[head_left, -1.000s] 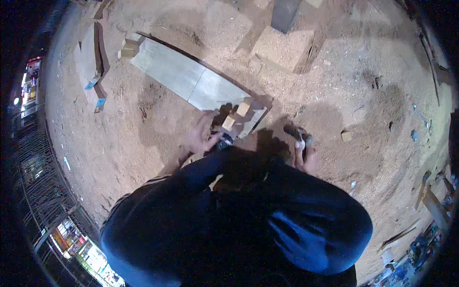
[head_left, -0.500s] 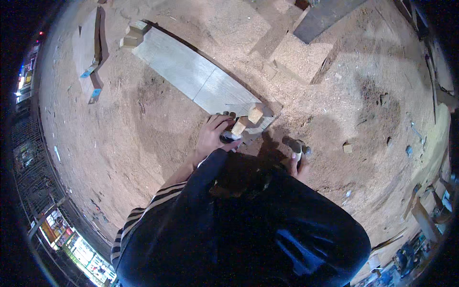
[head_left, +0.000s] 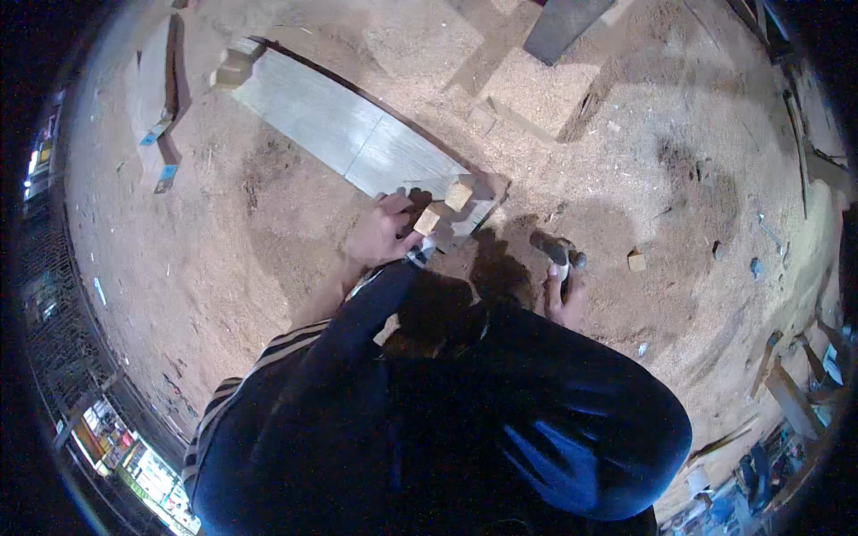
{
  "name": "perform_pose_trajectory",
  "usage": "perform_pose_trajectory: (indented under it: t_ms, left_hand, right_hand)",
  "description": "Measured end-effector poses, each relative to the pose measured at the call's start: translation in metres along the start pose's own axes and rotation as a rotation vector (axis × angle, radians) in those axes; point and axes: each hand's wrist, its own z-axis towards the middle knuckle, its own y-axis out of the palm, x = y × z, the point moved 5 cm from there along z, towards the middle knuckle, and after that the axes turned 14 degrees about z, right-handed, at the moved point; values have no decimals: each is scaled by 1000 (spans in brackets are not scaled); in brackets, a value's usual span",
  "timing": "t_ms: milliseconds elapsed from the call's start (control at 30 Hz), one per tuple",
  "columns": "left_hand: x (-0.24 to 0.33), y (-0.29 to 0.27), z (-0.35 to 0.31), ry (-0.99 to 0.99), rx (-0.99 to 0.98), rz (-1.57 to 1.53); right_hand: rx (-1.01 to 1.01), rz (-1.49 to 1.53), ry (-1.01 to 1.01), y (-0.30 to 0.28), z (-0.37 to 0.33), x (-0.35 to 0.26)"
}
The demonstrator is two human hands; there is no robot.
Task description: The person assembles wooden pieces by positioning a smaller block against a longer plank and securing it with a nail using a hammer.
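My right hand grips a hammer by its handle, with the dark head turned away from me just above the sawdust-covered ground. At the near edge of a long pale board, my left hand has its fingers curled; whatever lies between them is too small or hidden to make out. Beside its fingertips a short wooden block sticks up at the board's near end. A second wooden block stands a little farther right. A thin dark nail-like line shows on the board close to my fingers.
More wooden blocks sit at the board's far end. Long timber pieces lie at far left, and a dark plank at the top. One loose wood cube rests on the ground right of the hammer. Wood scraps are piled at the right edge.
The view has shifted slightly, so the board sits farther left and up. My left hand has changed its grip near the block; the dark thing by its thumb no longer shows. My right hand keeps the hammer.
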Motion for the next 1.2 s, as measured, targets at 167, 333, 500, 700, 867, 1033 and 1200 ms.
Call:
perform_pose_trajectory:
  t_ms: [167, 333, 500, 700, 867, 1033, 1200]
  left_hand:
    - [-12, -17, -9, -75, 71, -145]
    - [-40, -16, -7, -247, 86, -83]
    - [-36, -22, 21, -190, 176, -48]
    - [-42, -23, 43, -114, 120, -34]
    - [-48, -19, 44, -132, 93, -66]
    - [-48, -12, 50, -15, 42, 84]
    - [-54, -13, 41, -314, 9, -275]
  right_hand:
    - [100, -39, 89, -18, -23, 35]
    - [124, -124, 210, -12, -24, 42]
    - [88, -165, 188, 6, -5, 28]
    - [-28, -154, 130, 7, 20, 12]
    - [-69, -249, 32, 11, 24, -31]
    - [19, -224, 37, 6, 16, -24]
    - [61, -202, 124, 17, 18, -31]
